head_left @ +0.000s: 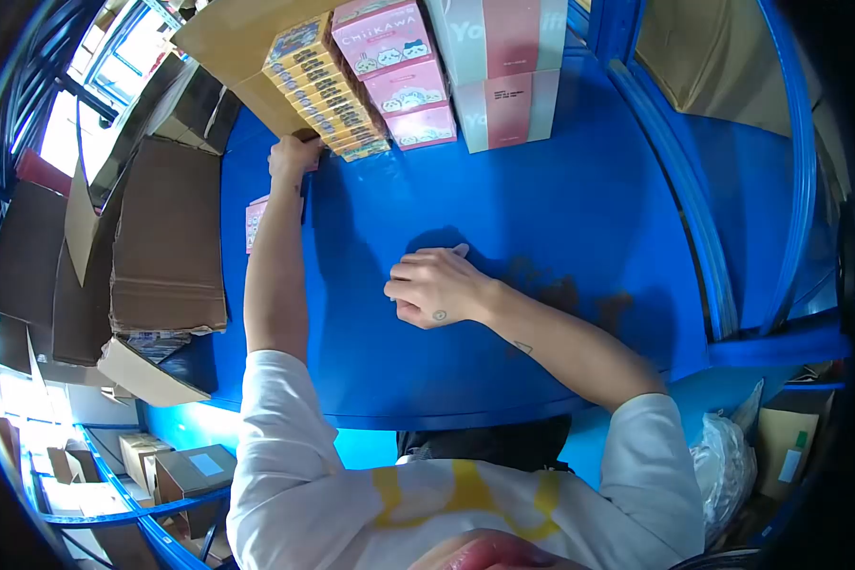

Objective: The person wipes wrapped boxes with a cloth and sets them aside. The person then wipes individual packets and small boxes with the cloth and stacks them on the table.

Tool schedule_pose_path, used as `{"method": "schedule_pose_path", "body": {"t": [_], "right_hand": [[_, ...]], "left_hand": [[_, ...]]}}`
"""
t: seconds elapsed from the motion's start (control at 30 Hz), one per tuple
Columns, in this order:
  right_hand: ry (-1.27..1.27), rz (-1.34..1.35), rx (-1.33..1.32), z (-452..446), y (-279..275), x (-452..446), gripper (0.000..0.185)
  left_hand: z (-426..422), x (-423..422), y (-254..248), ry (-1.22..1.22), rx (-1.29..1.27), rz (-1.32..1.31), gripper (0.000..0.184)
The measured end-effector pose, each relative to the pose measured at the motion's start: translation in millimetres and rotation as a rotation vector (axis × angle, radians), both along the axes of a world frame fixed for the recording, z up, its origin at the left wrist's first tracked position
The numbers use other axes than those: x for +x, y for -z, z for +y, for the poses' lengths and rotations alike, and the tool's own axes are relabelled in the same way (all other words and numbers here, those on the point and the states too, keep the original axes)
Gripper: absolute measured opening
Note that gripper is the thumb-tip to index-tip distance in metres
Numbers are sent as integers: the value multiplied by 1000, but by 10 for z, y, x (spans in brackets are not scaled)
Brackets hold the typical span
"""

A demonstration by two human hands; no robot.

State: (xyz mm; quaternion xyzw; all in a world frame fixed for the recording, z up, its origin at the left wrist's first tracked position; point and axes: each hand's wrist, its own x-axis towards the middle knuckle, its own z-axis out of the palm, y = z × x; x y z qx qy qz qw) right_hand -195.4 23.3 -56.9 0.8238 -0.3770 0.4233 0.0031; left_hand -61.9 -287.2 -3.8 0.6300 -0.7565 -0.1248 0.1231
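My left hand (294, 157) reaches to the back left of the blue table (399, 361), beside the foot of a stack of yellow boxes (328, 90); its fingers are mostly hidden. Under and beside my left forearm lies a small pink box (255, 223), partly covered. My right hand (429, 285) hovers or rests over the middle of the table with its fingers curled; whatever may be inside them is hidden. Pink Chiikawa boxes (399, 76) are stacked to the right of the yellow ones.
Tall white and pink boxes (508, 109) stand at the back centre. An open brown carton (166, 228) lines the left side, and a cardboard sheet (247, 57) stands behind the stacks. Blue shelf rails (674, 190) run along the right edge.
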Motion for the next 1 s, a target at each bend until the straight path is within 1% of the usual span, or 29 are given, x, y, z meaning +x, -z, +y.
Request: {"method": "schedule_pose_path", "body": {"t": [0.17, 0.3, 0.37, 0.4, 0.47, 0.57, 0.63, 0.73, 0.87, 0.93, 0.97, 1.0], "right_hand": [[-1, -10, 8, -24, 20, -15, 7], [2, -22, -3, -48, 62, 8, 7], [4, -15, 7, -39, 45, -4, 7], [12, -11, 10, -34, 21, -20, 8], [23, -12, 9, -29, -22, -15, 11], [24, -21, 37, -8, -78, -15, 12], [28, -15, 74, -1, -109, -10, 12], [-4, -21, 62, -9, -122, 2, 13], [-14, -8, 52, 11, -122, 22, 13], [-10, -8, 19, 11, -119, 17, 13], [-6, -11, 2, 23, -115, 19, 12], [-2, -8, -2, 37, -111, 32, 12]], "left_hand": [[-129, -21, 71, -101, -12, -61, 51], [58, -56, -101, -90, 24, -60, 58], [-373, 110, 94, 0, -61, -168, 65], [-295, 147, -27, -11, -56, -165, 65], [-21, 239, -522, 85, -59, -100, 69], [197, 523, -823, -42, 72, -386, 73], [474, 721, -912, 6, 209, -460, 72], [779, 904, -891, 41, 251, -408, 71], [947, 956, -680, 2, 166, -311, 70], [893, 967, -510, 2, 98, -293, 68], [869, 975, -468, 3, 64, -286, 68], [921, 978, -538, 3, 67, -242, 67]]}}
